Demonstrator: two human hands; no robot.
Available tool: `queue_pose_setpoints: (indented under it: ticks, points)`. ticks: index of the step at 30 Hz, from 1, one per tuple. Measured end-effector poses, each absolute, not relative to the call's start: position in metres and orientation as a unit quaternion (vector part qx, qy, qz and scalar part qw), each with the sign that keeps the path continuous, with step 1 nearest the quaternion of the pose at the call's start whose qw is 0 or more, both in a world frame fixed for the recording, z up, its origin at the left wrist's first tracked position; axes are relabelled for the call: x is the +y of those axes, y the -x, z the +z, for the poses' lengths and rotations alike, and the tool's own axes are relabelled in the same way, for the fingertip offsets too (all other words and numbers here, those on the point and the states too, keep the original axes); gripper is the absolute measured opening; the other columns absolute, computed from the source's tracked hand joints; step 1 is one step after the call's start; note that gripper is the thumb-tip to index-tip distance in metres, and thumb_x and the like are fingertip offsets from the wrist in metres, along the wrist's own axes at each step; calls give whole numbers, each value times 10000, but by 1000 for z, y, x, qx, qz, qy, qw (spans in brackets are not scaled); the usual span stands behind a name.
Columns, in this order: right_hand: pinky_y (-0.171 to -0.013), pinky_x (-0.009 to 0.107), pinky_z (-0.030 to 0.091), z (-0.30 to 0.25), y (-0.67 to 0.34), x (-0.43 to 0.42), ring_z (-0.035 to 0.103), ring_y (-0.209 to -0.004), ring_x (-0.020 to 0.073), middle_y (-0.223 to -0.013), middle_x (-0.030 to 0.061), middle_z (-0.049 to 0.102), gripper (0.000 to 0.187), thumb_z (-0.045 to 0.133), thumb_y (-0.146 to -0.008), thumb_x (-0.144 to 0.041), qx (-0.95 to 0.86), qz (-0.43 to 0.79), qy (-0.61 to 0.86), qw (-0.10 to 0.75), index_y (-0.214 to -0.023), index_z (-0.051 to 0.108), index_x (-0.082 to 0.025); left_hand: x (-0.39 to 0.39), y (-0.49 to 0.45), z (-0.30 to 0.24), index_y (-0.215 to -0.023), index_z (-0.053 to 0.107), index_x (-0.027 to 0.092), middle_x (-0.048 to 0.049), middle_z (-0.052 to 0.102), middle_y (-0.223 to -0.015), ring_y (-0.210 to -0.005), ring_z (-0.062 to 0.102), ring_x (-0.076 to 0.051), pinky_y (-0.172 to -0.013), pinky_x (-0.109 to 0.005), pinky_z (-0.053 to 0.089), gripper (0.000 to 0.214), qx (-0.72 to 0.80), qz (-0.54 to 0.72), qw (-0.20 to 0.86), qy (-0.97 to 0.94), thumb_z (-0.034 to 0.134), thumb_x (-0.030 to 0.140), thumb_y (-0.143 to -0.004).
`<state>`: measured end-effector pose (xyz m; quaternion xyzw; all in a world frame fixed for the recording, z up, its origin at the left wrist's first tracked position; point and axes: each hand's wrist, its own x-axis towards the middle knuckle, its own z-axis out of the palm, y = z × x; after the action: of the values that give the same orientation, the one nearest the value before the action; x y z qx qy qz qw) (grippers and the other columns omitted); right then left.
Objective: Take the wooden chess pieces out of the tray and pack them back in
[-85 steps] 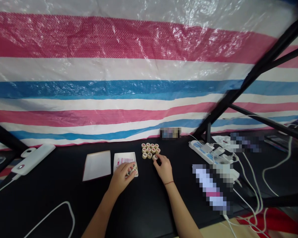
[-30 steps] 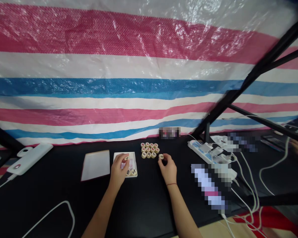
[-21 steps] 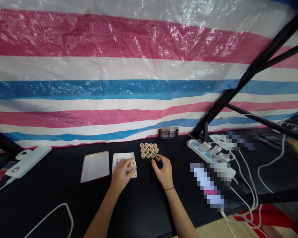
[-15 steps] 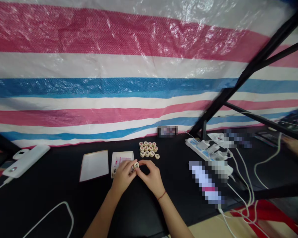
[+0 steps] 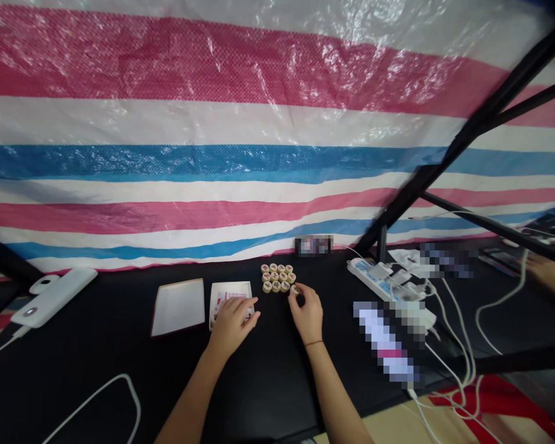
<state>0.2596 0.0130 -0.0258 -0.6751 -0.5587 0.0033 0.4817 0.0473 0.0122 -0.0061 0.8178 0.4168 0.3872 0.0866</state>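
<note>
My left hand (image 5: 232,320) hovers over the small white box (image 5: 211,308), fingers stretched out and holding nothing. Inside that box, partly hidden by the hand, are a pink-and-white paper (image 5: 226,298) and a few pieces. My right hand (image 5: 308,313) pinches a round Chinese chess piece (image 5: 295,289) at the right end of the nearest row. Whether a second piece lies under it I cannot tell. Several other Chinese chess pieces (image 5: 274,277), with red characters behind and black ones in front, stand in close rows just left of my right fingertips.
Left of the box lies its lid (image 5: 178,306), inside up. A white power strip (image 5: 383,285) with plugs and cables, and a blurred-out phone-like device (image 5: 383,342), lie to the right. A white device (image 5: 55,296) sits far left. Another person's hand (image 5: 548,271) shows at the right edge.
My right hand has moved right, from beside my left hand to the end of the front row, with a chess piece. My left hand has let go of that piece and spread its fingers.
</note>
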Motion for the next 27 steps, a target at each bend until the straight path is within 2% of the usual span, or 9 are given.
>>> queue_pose_setpoints:
  ticks: [4,7,15,21,27]
  points:
    - [-799,369,461,-47,-276,20,599,-889,244,-991,121,677,296,454,-845,-317,-606,-21,680,412,-999,643,-150,13,-47,-8,-1056,632,227,-40,692,-875,-865,641,-191,-813,-355,500,203,420,385,102,-816,520,248,-888]
    - [-790,357,456,-51,-274,20,594,-895,240,-1026,117,667,289,448,-843,-293,-605,-26,692,393,-1012,638,-157,12,-48,-8,-1029,640,229,-29,693,-838,-823,643,-184,-795,-349,499,193,419,385,106,-815,516,228,-881]
    - [-835,385,465,-58,-279,26,584,-905,242,-999,133,643,267,457,-825,-287,-588,-17,679,440,-976,633,-156,12,-48,-9,-1006,638,223,-20,702,-834,-802,647,-179,-789,-348,495,186,422,371,113,-819,505,196,-879]
    - [-805,361,472,-55,-286,25,599,-871,232,-957,117,663,292,472,-836,-363,-546,-6,689,477,-980,627,-163,11,-47,-9,-998,648,237,-17,709,-849,-800,651,-170,-792,-337,497,194,429,376,115,-813,498,199,-881]
    - [-809,359,447,-55,-293,28,603,-902,244,-953,94,693,307,459,-837,-388,-570,-24,711,411,-956,652,-180,12,-47,-9,-1002,647,245,-9,709,-846,-806,653,-164,-790,-328,501,200,433,367,122,-814,493,203,-881]
